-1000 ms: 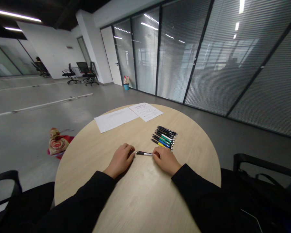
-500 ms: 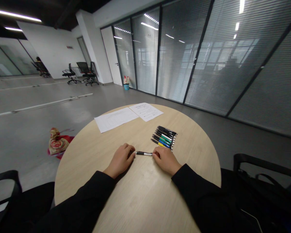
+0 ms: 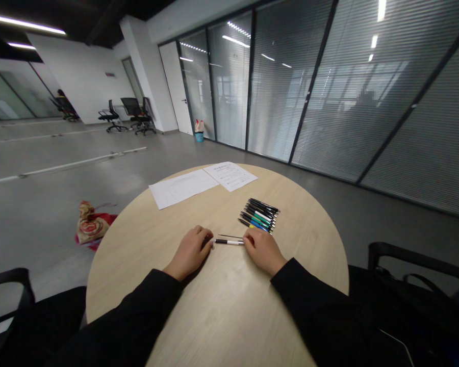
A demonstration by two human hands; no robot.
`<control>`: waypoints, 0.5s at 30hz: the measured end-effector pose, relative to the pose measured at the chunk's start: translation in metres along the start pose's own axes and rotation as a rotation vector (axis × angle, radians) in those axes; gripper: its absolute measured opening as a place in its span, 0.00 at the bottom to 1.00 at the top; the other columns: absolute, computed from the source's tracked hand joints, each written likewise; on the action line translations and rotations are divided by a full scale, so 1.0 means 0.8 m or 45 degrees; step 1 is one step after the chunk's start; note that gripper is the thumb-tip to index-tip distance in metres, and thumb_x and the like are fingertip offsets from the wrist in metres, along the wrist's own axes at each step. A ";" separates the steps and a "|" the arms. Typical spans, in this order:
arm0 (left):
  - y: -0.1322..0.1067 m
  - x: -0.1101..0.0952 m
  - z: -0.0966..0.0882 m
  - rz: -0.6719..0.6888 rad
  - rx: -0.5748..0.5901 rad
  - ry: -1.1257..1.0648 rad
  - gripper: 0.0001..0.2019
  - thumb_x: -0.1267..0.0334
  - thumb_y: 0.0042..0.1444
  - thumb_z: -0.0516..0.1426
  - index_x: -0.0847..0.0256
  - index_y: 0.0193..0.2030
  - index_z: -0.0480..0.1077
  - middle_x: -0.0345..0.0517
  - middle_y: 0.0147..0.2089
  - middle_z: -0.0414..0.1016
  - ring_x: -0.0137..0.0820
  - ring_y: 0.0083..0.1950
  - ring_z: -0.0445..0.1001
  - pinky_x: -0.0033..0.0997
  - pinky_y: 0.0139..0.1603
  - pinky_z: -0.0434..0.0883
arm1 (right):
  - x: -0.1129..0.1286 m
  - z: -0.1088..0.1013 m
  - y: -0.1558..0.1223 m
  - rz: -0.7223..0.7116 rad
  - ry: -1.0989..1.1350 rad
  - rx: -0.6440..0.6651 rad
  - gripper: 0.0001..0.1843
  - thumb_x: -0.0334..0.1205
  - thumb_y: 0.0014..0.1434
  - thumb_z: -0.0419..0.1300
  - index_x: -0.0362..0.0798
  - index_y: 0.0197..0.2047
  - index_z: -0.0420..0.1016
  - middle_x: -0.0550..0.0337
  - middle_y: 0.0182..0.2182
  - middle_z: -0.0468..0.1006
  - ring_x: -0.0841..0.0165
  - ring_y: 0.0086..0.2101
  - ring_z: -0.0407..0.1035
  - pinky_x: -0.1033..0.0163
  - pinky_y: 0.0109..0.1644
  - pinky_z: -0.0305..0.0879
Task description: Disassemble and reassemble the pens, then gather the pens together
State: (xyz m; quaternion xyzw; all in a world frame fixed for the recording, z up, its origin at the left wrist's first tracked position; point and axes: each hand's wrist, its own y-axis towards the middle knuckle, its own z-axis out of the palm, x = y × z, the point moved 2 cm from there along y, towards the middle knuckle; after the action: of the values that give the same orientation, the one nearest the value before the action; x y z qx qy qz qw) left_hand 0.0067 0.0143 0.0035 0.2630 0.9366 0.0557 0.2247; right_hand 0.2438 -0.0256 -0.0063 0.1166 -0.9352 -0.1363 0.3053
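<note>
A white-and-black pen (image 3: 229, 242) lies on the round wooden table between my hands, its right end by my right fingertips. My right hand (image 3: 265, 252) is closed in a pinch. From its fingers a thin dark pen refill (image 3: 230, 236) points left, just behind the pen. My left hand (image 3: 191, 252) rests on the table with curled fingers, near the pen's left end. Something small and pale shows at its fingertips, too small to name. Just beyond my right hand lies a row of several pens (image 3: 258, 214), black, white, green, blue and yellow, partly covered by that hand.
Two printed sheets (image 3: 183, 188) lie at the table's (image 3: 214, 316) far side. Black chairs stand at left (image 3: 34, 311) and right (image 3: 416, 265). A tan and red bag (image 3: 92, 227) sits on the floor at left. Glass partitions with blinds (image 3: 275, 102) line the back.
My right hand has shifted slightly right and back. The thin refill now shows beside the pen, where it was not visible before. My left hand stays in place.
</note>
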 end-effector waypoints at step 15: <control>-0.002 -0.008 -0.003 0.046 -0.067 -0.181 0.11 0.60 0.64 0.52 0.60 0.51 0.68 0.50 0.47 0.71 0.38 0.47 0.71 0.39 0.50 0.69 | 0.002 -0.002 0.001 -0.045 0.163 -0.042 0.08 0.33 0.64 0.56 0.46 0.32 0.72 0.62 0.28 0.71 0.70 0.31 0.65 0.66 0.37 0.55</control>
State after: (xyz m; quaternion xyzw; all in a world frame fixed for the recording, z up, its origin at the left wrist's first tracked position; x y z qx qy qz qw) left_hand 0.0093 0.0094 0.0080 0.2770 0.9116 0.0654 0.2966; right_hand 0.2435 -0.0260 -0.0042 0.1365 -0.9092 -0.1493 0.3640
